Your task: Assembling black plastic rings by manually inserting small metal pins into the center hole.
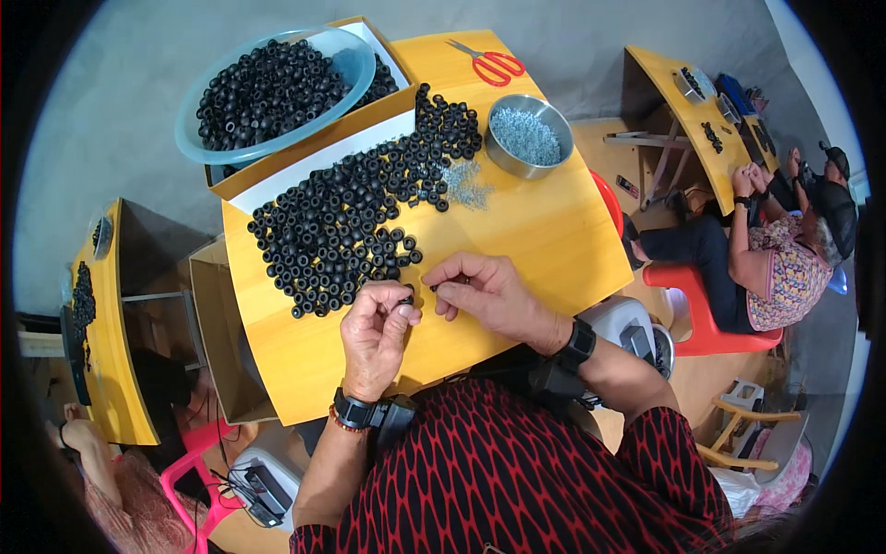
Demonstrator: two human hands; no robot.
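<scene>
Over the yellow surface (563,245), the left hand (374,334) pinches a black ring (406,300) and the right hand (491,297) a tiny dark piece (434,287), seemingly piece-by-piece handwork, the next move calling for a steady touch.

Beads (318,231) between box and hands

At the desk's (563,240) far left stands the box (323,143), a basin (353,66) of more beads resting on it. Loose beads spread before it toward the left hand (372,337). Right of them sits a bowl (503,148) of small pieces (528,136), scissors (489,66) behind. The right hand (489,295) is beside the left.
</scene>
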